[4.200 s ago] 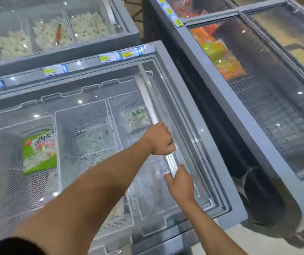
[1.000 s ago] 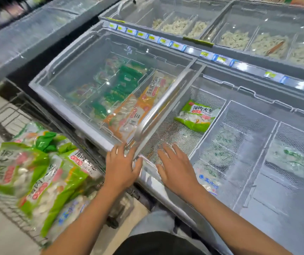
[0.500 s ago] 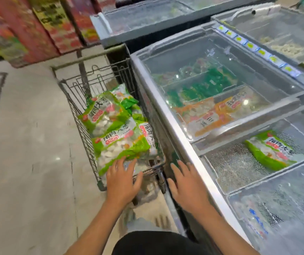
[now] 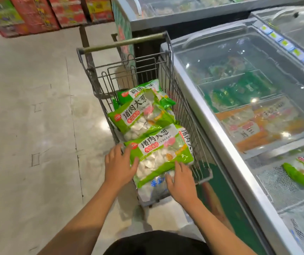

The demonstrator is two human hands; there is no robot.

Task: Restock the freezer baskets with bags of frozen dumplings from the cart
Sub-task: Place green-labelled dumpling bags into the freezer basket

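Note:
A wire cart (image 4: 121,42) stands against the chest freezer (image 4: 221,144) and holds several green bags of frozen dumplings. The nearest green bag (image 4: 158,153) lies on top of a blue-and-white bag (image 4: 154,188). My left hand (image 4: 119,164) touches this green bag's left edge, fingers fairly straight and thumb lying over the bag. My right hand (image 4: 181,183) rests with straight fingers on its lower right corner. A second green bag (image 4: 138,118) and a third (image 4: 140,91) lie further back. Another green bag (image 4: 301,173) sits in a mesh freezer basket (image 4: 279,186).
The freezer's glass lid (image 4: 248,80) covers baskets of green and orange packs (image 4: 257,126). A second freezer (image 4: 184,13) stands beyond the cart, and red cartons (image 4: 37,13) are stacked at the back left. Pale tiled floor (image 4: 37,126) stretches to the left of the cart.
I have turned from the freezer toward the cart. Both hands left the freezer rim and moved onto the nearest green bag in the cart.

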